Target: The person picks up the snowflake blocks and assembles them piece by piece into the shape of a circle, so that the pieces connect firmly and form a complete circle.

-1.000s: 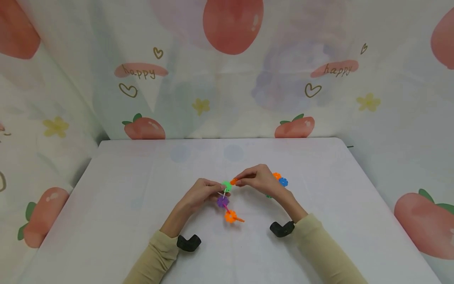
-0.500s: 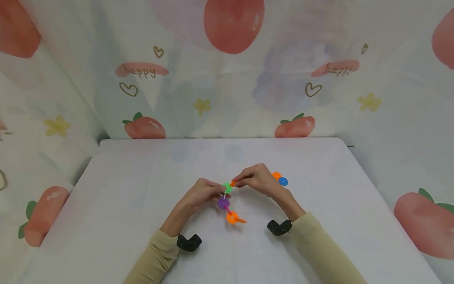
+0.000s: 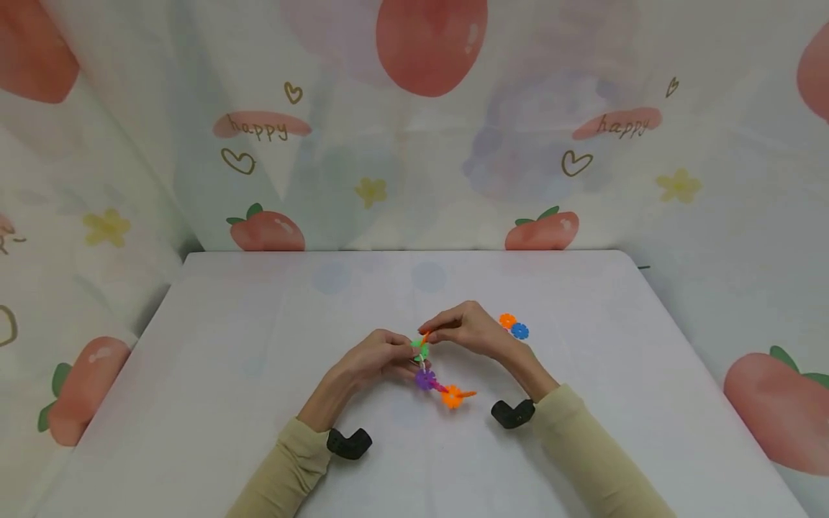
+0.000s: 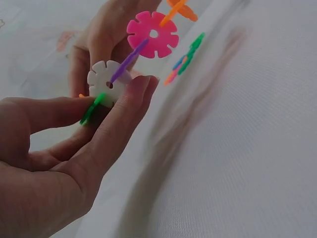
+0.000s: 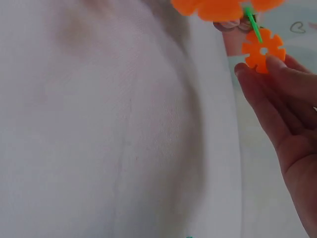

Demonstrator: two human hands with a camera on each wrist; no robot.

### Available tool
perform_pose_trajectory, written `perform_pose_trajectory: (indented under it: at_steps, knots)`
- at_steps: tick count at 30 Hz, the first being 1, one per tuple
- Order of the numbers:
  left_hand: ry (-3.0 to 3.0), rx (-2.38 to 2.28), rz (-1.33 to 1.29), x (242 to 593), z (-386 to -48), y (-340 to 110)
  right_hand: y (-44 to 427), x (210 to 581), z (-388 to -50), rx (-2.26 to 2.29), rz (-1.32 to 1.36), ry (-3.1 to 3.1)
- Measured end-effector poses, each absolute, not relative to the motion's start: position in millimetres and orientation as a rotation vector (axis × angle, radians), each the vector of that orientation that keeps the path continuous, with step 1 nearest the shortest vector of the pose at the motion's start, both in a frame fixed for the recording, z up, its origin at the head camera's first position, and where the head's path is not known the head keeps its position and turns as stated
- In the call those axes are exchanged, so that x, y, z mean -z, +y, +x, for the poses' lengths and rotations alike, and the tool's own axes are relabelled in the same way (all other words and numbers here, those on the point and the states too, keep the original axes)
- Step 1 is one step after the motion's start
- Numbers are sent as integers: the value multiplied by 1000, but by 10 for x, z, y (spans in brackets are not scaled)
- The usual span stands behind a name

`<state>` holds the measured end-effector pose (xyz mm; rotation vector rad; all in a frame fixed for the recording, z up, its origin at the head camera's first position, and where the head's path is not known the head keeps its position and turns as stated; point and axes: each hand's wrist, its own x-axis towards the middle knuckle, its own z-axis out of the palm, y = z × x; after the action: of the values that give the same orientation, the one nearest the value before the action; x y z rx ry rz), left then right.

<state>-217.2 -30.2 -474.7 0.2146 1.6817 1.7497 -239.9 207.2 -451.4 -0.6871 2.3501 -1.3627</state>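
Note:
Slotted plastic snowflake discs form a chain held above the table. My left hand (image 3: 376, 356) pinches its green disc (image 4: 93, 108) between thumb and finger, with the white disc (image 4: 99, 74) close by the fingertips. Beyond them follow a purple disc (image 3: 424, 380), a pink disc (image 4: 166, 43) and an orange disc (image 3: 452, 397) with another orange one edge-on. My right hand (image 3: 469, 327) pinches a separate orange disc (image 5: 267, 47), which meets the green disc's edge at an angle. How deep the slots sit in each other cannot be made out.
Behind the right hand lie a loose orange disc (image 3: 508, 321) and a blue disc (image 3: 520, 331). A green disc (image 4: 192, 53) appears near that group in the left wrist view. The white table (image 3: 259, 302) reaches back to a patterned cloth wall.
The orange disc in the right hand has come against the green disc and turned more edge-on. My left hand has shifted slightly right, and the chain's lower end has swung to the right.

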Motion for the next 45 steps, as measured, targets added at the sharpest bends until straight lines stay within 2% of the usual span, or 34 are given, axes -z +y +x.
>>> perform_pose_trajectory:
  at_steps: [6, 11, 24, 30, 45]
  knots:
    - [1696, -1770, 212, 4761, -2169, -309, 2221, 4477, -2370, 1396, -586, 2389]
    - [1694, -1798, 185, 4762, -2173, -327, 2428, 4472, -2336, 1248, -547, 2530]
    - [1737, -1781, 194, 4741, -2172, -361, 2978, 4624, -2205, 1060, -438, 2654]
    - [1722, -1784, 229, 4744, -2183, -375, 3055, 4653, -2180, 1009, -383, 2670]
    - [1686, -1802, 217, 4725, -2191, -385, 3058, 4662, -2210, 967, -525, 2694]
